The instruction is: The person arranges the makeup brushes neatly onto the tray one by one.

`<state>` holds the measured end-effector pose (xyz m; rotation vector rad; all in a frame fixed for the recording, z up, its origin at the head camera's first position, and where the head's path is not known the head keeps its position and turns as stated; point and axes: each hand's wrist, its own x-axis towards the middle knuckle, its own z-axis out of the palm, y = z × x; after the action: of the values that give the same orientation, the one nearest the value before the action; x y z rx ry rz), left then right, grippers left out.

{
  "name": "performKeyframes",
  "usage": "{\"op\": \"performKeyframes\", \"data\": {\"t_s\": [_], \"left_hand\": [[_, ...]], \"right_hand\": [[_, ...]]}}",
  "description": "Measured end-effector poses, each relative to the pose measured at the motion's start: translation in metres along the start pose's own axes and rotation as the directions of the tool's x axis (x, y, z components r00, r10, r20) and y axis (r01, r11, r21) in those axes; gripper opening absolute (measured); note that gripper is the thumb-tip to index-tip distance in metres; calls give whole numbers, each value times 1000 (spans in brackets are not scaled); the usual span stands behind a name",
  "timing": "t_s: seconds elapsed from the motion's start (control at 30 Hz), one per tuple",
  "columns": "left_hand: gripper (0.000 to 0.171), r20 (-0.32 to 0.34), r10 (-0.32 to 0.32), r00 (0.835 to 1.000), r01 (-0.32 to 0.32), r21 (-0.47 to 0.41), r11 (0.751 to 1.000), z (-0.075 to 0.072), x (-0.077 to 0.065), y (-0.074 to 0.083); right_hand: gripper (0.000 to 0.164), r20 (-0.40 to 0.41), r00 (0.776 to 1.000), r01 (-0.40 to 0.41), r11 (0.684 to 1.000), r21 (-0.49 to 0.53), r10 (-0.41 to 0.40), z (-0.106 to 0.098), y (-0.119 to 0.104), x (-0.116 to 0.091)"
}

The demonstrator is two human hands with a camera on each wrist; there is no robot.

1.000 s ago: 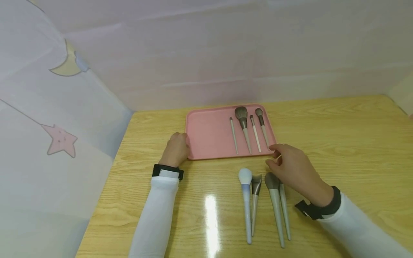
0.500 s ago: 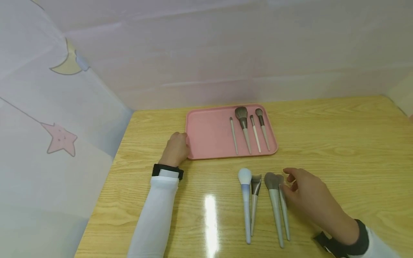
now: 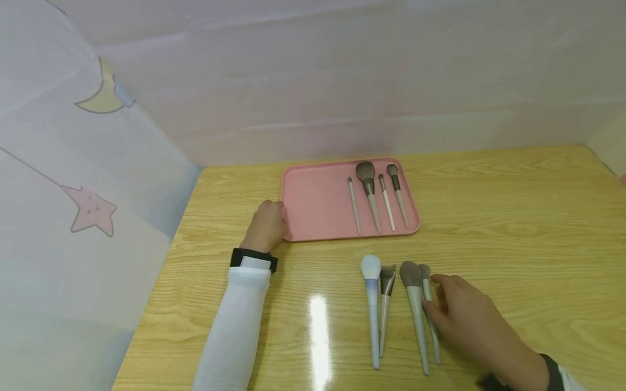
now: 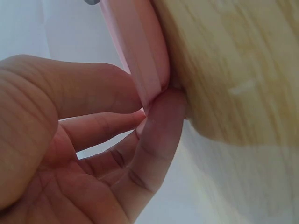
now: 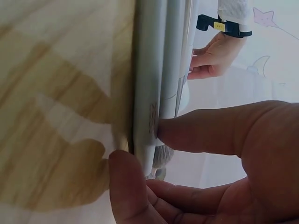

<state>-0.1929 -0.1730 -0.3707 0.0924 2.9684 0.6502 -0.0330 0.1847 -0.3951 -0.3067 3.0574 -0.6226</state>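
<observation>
My left hand (image 3: 266,225) pinches the left edge of a pink tray (image 3: 313,212); in the left wrist view the thumb lies on one side of the rim and a fingertip on the other. Several makeup brushes lie in the tray's right half, among them a large fluffy brush (image 3: 365,172). At the lower right, my right hand (image 3: 471,317) holds the handle of the rightmost loose makeup brush (image 3: 427,290), between thumb and index finger in the right wrist view (image 5: 147,93). Close beside it lies a thicker brush (image 3: 415,304).
A white-headed brush (image 3: 373,304) and a dark-ferruled brush (image 3: 386,293) lie side by side on the wooden table (image 3: 528,217), left of the right hand. A pale cloth wall (image 3: 342,81) stands right behind the tray.
My right hand has drawn back from the tray's lower right corner, down and right to the rightmost loose brush, and now pinches its handle. The left hand has stayed on the tray.
</observation>
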Motion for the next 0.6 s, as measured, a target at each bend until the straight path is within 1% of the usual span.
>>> {"op": "performKeyframes", "data": {"t_s": [0.17,0.4,0.6], "left_hand": [[19,-3,4,1000,-4,-2,1000,0,-1,0],[20,-10,8,1000,-8,2,1000,0,-1,0],[21,-7,5,1000,-5,1,1000,-1,-1,0]], "right_hand": [[48,4,1000,-7,1000,-2,7,-2,3,-1],[44,32,998,-56,998,16,56,-3,5,1],[44,46,996,-81,996,31,79,-5,6,3]]}}
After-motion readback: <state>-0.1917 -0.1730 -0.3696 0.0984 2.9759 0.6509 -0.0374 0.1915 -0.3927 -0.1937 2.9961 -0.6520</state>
